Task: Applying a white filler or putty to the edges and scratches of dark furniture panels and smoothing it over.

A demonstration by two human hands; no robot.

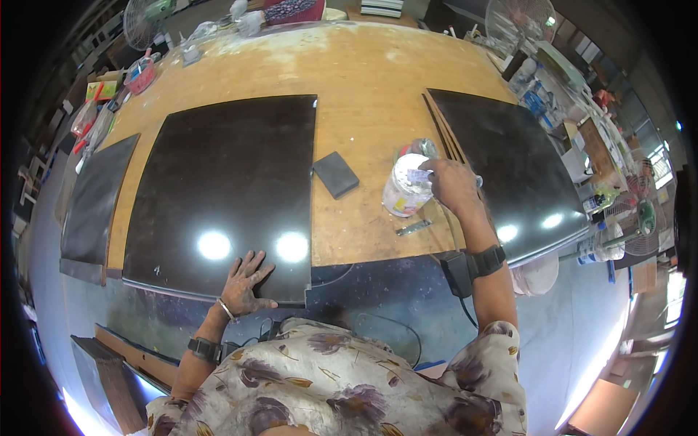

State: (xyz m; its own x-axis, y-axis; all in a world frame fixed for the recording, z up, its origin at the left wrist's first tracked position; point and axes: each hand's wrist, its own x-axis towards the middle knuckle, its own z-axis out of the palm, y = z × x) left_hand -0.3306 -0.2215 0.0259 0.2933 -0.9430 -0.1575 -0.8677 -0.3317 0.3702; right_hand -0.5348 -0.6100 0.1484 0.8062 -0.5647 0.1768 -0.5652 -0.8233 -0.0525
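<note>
My left hand (248,284) lies flat with fingers spread on the near edge of a large glossy dark panel (233,174). My right hand (454,185) reaches to a white tub (404,198) with white stuff around its top. Its fingers are bent together at the tub's upper rim, by a small pale lilac patch. Whether that patch is a thing in the fingers or part of the tub, I cannot tell. Between the panel and the tub lies a dark grey block (337,175). A small thin metal strip (414,228) rests just in front of the tub.
Stacked dark panels (509,160) lie right of the tub, and another dark panel (98,203) is at the far left. Behind the tub stands a second container (424,147). A pink basket (140,76) and a fan (149,22) are far left. Another person's sleeve (289,9) shows across the table.
</note>
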